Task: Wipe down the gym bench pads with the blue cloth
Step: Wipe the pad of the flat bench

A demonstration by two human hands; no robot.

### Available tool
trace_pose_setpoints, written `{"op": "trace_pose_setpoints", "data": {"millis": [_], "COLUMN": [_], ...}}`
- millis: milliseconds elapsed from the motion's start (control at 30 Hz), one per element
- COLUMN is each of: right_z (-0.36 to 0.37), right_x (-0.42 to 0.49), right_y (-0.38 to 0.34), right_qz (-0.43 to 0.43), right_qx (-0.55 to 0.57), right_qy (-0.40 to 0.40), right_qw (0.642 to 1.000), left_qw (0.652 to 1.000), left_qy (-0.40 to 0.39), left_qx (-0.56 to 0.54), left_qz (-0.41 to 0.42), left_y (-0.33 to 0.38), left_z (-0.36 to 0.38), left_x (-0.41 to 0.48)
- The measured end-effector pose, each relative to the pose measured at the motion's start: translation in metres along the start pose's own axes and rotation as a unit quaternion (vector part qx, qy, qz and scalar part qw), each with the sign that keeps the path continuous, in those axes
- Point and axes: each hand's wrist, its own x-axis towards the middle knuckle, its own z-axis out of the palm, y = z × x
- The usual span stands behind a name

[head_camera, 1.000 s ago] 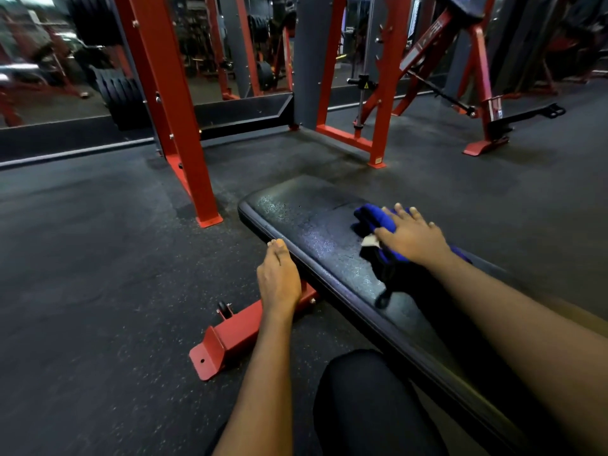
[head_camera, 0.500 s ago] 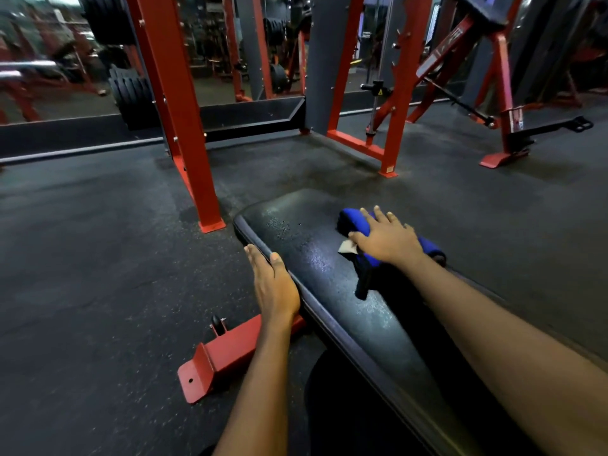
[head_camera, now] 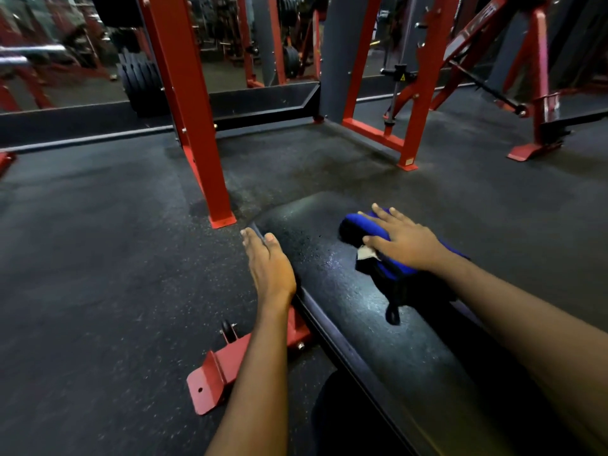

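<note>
A black padded gym bench (head_camera: 332, 291) runs from the lower right toward the middle of the view, its surface shiny and wet-looking. A bunched blue cloth (head_camera: 357, 225) with a white tag and a dark loop lies near the bench's far end. My right hand (head_camera: 403, 240) presses flat on top of the cloth with straight fingers. My left hand (head_camera: 269, 264) rests on the bench's left edge, fingers straight and pointing away from me.
The bench's red steel foot (head_camera: 220, 376) with a small wheel sticks out on the floor to the left. A red rack upright (head_camera: 194, 126) stands just beyond the bench end, more red frames (head_camera: 418, 103) and black weight plates (head_camera: 138, 83) behind. Dark rubber flooring surrounds.
My right hand has pushed the blue cloth farther toward the bench's far end. My left hand has slid forward along the bench's left edge.
</note>
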Motion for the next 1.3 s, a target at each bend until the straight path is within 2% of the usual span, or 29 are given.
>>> {"op": "trace_pose_setpoints", "data": {"millis": [167,200,267,300,367,467,533,567,633,700,733,933,1067,1133,1200,1300], "right_z": [-0.003,-0.003,0.001,0.001,0.001,0.000,0.000,0.001,0.003,0.004,0.004,-0.001,-0.001,-0.002,-0.007,-0.005], "right_x": [0.058,0.056,0.041,0.034,0.040,0.078,0.095,0.094,0.080,0.074,0.080,0.136,0.099,0.094,0.110,0.141], "right_y": [-0.040,-0.047,-0.046,-0.038,-0.020,-0.032,-0.057,-0.065,-0.065,-0.044,-0.035,-0.079,-0.069,-0.051,-0.050,-0.083], "right_qz": [0.097,0.086,0.009,-0.029,-0.051,0.021,0.074,0.066,-0.008,-0.069,-0.073,0.046,-0.086,-0.119,-0.085,0.012], "right_qx": [0.029,0.012,-0.030,-0.036,-0.013,0.034,0.028,0.009,-0.026,-0.015,0.000,0.012,-0.031,-0.006,0.018,-0.001], "right_qy": [0.006,0.004,0.007,0.007,-0.015,-0.014,0.009,0.015,0.014,-0.009,-0.018,0.004,0.003,-0.002,-0.011,-0.003], "right_qw": [0.995,0.996,0.999,0.999,0.999,0.999,0.997,0.998,1.000,0.997,0.997,0.999,0.996,0.993,0.996,1.000], "left_qw": [1.000,1.000,1.000,0.999,0.999,0.999,0.999,1.000,1.000,0.999,0.999,0.999,0.999,0.999,0.999,0.999], "left_qy": [0.009,0.010,0.014,0.015,0.012,0.016,0.014,0.013,0.017,0.018,0.018,0.016,0.025,0.022,0.020,0.020], "left_qx": [-0.017,-0.020,-0.027,-0.030,-0.034,-0.036,-0.031,-0.027,-0.023,-0.026,-0.032,-0.029,-0.030,-0.031,-0.029,-0.025], "left_qz": [0.010,0.008,0.007,0.007,0.005,0.001,0.003,0.004,0.007,0.009,0.010,0.015,0.011,0.013,0.013,0.014], "left_y": [-0.004,-0.005,-0.008,-0.009,-0.009,-0.009,-0.009,-0.009,-0.011,-0.013,-0.015,-0.015,-0.016,-0.016,-0.015,-0.013], "left_z": [0.002,0.002,0.001,0.002,0.003,0.003,0.004,0.004,0.003,0.004,0.005,0.005,0.006,0.006,0.006,0.005], "left_x": [0.001,0.002,0.002,0.002,0.002,0.004,0.004,0.004,0.004,0.005,0.007,0.008,0.009,0.010,0.008,0.008]}}
